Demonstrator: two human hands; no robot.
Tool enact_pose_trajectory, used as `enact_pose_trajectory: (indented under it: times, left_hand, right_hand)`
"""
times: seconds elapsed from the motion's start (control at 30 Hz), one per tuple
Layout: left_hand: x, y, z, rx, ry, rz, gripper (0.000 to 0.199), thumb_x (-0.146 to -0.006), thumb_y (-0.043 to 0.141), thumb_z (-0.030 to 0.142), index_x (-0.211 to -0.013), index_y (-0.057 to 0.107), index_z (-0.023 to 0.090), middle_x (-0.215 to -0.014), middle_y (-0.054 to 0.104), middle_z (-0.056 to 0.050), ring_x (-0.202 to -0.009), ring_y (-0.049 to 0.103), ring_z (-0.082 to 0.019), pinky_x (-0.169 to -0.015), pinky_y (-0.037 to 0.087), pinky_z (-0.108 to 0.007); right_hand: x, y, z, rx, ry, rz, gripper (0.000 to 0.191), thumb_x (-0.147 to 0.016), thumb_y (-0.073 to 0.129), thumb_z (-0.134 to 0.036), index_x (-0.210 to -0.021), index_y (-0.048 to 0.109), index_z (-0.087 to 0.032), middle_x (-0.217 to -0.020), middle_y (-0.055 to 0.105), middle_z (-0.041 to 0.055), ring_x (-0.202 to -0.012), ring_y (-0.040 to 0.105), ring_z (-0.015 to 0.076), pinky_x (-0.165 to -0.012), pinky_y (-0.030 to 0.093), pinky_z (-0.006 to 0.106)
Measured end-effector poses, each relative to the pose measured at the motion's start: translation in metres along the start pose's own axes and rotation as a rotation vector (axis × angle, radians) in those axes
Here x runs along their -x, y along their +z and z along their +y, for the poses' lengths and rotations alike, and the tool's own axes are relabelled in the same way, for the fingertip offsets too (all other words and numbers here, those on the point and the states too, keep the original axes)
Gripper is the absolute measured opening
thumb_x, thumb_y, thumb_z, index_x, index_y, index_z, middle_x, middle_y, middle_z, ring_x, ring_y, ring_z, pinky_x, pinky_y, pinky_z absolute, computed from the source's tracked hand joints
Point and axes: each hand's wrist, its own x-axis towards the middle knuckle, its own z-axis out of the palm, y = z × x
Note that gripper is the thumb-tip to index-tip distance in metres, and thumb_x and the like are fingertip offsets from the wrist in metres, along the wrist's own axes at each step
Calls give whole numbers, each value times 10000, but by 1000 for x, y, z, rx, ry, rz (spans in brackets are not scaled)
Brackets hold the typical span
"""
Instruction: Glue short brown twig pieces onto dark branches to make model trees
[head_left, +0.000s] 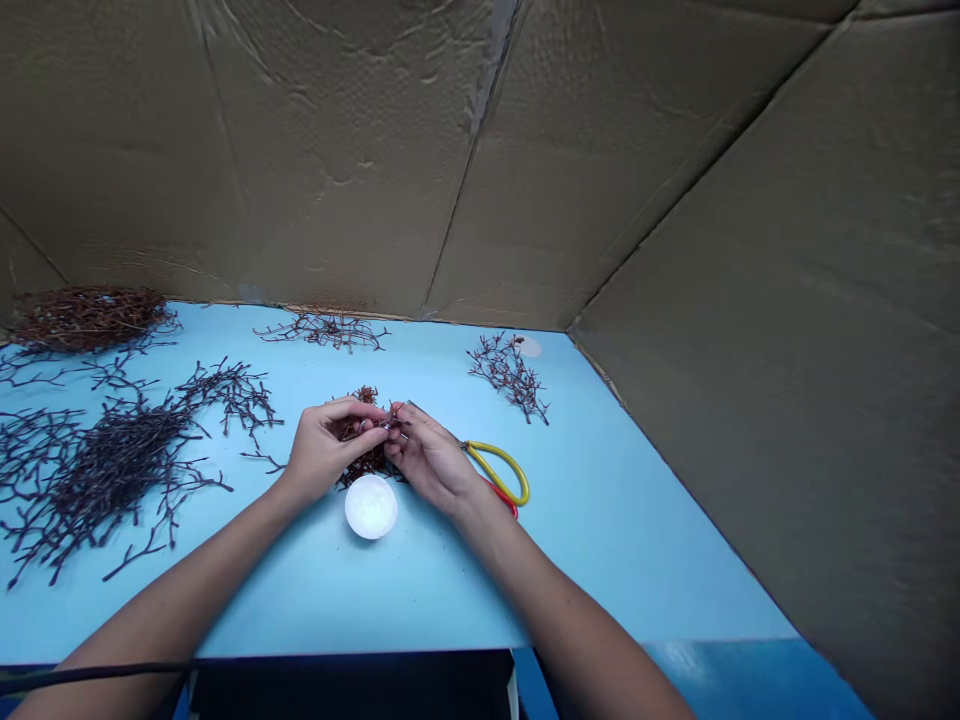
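Note:
My left hand (326, 445) and my right hand (431, 455) meet near the middle of the light blue table. Between their fingertips they pinch a small reddish-brown twig piece (390, 420). Beneath and behind the hands lies a small heap of reddish-brown bits (365, 462), partly hidden by them. A round white dish (371, 507) sits just in front of the heap. Scissors with yellow and red handles (517, 478) lie partly under my right hand and wrist.
Dark branched twigs (120, 465) spread over the table's left side. A reddish-brown tangle (90, 318) lies at the back left, thin twigs (326, 328) at the back. More branches (510, 375) lie back right, beside a pale disc (529, 346). Cardboard walls (337, 150) enclose the back and right.

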Motion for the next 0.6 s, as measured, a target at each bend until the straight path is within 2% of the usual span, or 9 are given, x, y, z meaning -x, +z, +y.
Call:
enact_pose_trajectory:
  times: [0.13, 0.37, 0.6]
  left_hand:
    - [0, 0, 0, 25, -37, 13, 161, -768, 913, 275, -894, 876, 183, -803, 768, -53, -702, 656, -139, -654, 553, -242]
    - [-2, -1, 0, -23, -86, 78, 197, -778, 897, 345, -895, 873, 187, -796, 797, -49, -710, 693, -162, -689, 571, -267]
    - [-1, 1, -3, -41, -99, 109, 211, -792, 879, 363, -894, 866, 179, -895, 843, -82, -809, 758, -212, -775, 617, -317]
  right_hand:
    - [0, -2, 3, 9, 13, 0, 349, -694, 1037, -311, -910, 783, -207, -891, 758, -2, -803, 651, 108, -701, 502, 227]
    - [-3, -4, 5, 42, 8, 22, 361, -679, 1044, -317, -896, 781, -198, -830, 716, -24, -686, 564, 79, -626, 461, 214]
    - [1, 1, 7, 77, -45, 60, 358, -688, 1041, -346, -895, 790, -199, -847, 728, -13, -686, 567, 80, -636, 469, 217]
